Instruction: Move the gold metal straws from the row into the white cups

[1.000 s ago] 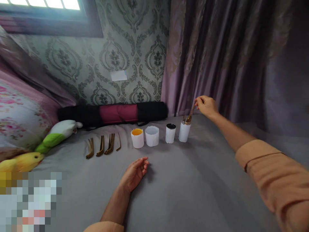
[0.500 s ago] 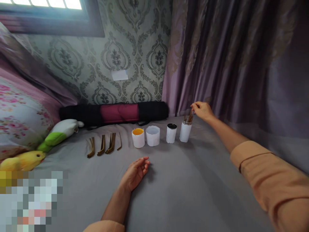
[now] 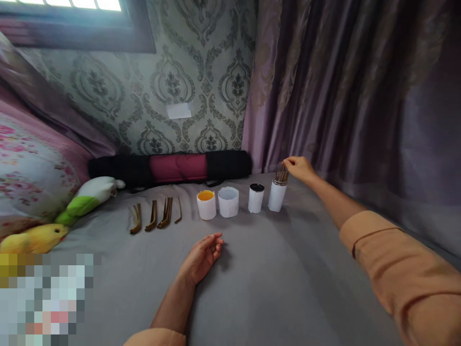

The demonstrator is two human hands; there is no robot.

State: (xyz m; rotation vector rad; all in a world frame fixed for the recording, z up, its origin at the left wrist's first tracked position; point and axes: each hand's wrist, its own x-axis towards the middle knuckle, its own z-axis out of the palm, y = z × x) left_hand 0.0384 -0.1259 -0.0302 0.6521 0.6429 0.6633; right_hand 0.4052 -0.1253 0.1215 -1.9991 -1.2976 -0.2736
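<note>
My right hand [image 3: 299, 169] is above a tall white-wrapped jar [image 3: 276, 198]. Its thumb and fingers pinch the top of one thin brown straw-like stick [image 3: 284, 168]. Several more such sticks [image 3: 285, 176] stand in the jar's mouth. Palm turned sideways, my left hand [image 3: 204, 257] rests on the grey sheet with loosely curled fingers and nothing in it. To the left lie bundles of brown sticks with bent lower ends [image 3: 165, 214], and a single bent one [image 3: 178, 211].
Left of the jar stand a white-wrapped can with a dark inside [image 3: 255, 199], a wide white cup [image 3: 228, 204] and a white cup with a yellow inside [image 3: 206, 206]. A black and maroon roll [image 3: 178, 167] lies along the wall. Plush toys [image 3: 90, 194] sit at the left.
My right hand has shifted slightly down and left at the top of the jar, fingers still pinched. My left hand stays in place.
</note>
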